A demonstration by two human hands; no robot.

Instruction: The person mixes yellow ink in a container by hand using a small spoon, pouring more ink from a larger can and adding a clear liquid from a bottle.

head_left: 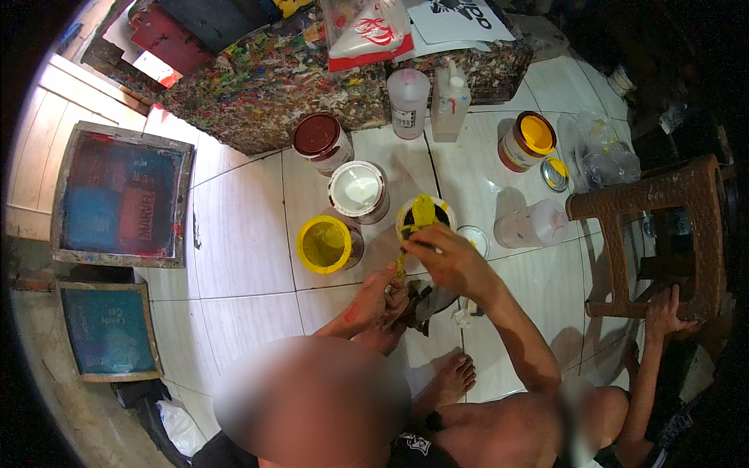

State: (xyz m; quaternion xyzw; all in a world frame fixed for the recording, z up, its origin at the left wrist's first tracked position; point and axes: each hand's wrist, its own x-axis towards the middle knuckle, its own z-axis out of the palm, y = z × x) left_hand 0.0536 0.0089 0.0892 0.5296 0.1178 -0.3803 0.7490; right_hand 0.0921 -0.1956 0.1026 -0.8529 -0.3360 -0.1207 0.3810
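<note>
Just past R grip (pixel 450 261), ylw spatula (pixel 423 209)

Free floor (pixel 242 249) left; cans (pixel 381 209) block ahead; stool (pixel 655 195) blocks right

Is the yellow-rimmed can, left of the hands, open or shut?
Open: nothing covers the yellow-rimmed can, and its inside shows.

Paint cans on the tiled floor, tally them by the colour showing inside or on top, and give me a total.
Yellow: 2, the yellow-rimmed can and the red-rimmed can
White: 1, the white-filled can
Dark red: 1, the red-topped can
Dark inside: 1, the pale-rimmed can
Total: 5 in clear view
</note>
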